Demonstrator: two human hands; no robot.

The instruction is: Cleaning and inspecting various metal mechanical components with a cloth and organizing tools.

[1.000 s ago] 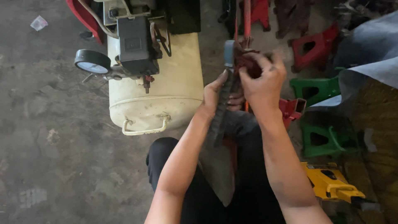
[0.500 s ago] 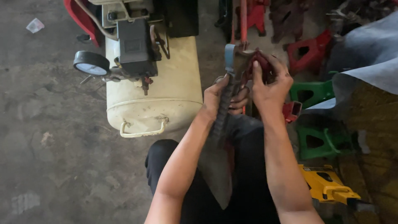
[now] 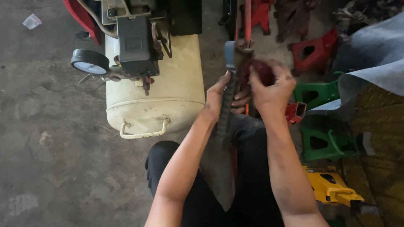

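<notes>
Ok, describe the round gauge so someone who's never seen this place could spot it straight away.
Find the cream air tank lying on the concrete floor, left of the hands. On its upper left side sits the gauge. It is the only round, black-rimmed white dial there, beside a dark boxy housing.

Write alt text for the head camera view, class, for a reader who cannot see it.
A seated person's left hand grips a long, dark metal tool with a ribbed shaft, while the right hand rubs its top with a dark red rag. A cream air compressor tank stands to the left; red and green stands sit right.
</notes>
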